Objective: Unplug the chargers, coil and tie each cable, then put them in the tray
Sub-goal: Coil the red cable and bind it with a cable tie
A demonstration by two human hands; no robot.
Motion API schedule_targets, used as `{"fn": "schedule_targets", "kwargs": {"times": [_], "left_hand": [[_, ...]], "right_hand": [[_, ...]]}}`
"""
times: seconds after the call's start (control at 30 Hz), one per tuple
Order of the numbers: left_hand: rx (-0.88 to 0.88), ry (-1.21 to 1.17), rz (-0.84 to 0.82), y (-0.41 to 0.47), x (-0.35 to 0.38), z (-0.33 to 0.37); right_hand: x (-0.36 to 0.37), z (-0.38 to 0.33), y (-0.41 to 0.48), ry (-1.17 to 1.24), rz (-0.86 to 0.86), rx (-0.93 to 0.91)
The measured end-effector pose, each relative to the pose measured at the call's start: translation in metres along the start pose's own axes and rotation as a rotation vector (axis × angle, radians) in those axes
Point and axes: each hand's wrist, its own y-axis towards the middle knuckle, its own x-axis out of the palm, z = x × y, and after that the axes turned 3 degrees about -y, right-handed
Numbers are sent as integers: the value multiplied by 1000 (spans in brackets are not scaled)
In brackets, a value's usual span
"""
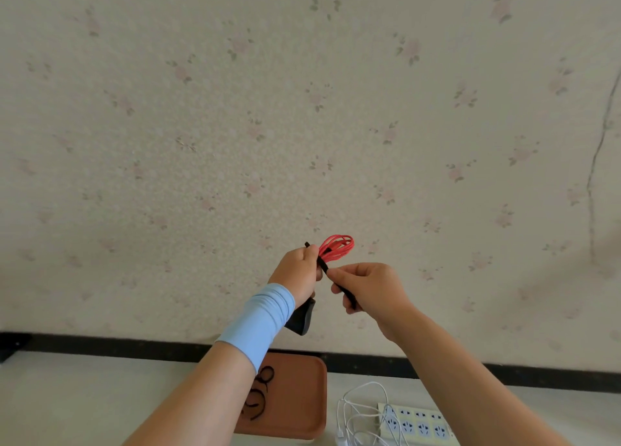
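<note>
A pale surface runs along the bottom of the view and meets a wall papered in cream with faint pink flowers; a dark strip lines the foot of the wall, and a crack runs down its right side. On the surface lie a brown tray holding loose black ties, and to its right a white power strip with a tangle of white cable beside and over it.

Both hands are raised in front of the wall, close together. The left hand, with a light blue wristband on its forearm, is closed around a coiled red cable whose loops point up and to the right; a black charger body sticks out below the wrist. The right hand pinches a black strap that crosses the coil's base, running from upper left to lower right.
</note>
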Motion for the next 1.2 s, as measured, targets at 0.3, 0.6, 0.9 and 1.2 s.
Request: {"fn": "schedule_targets", "kwargs": {"times": [0.3, 0.6, 0.9, 1.2], "left_hand": [[-38, -192, -285, -11, -17, 2], [35, 35, -577, -19, -33, 1], [91, 445, -489, -18, -29, -8], [151, 444, -247, -20, -25, -2]], "right_hand": [[-9, 15, 11, -297, -132, -27], [-31, 13, 21, -635, -206, -299], [-38, 2, 15, -94, -385, 61], [-11, 14, 15, -241, -92, 29]]}}
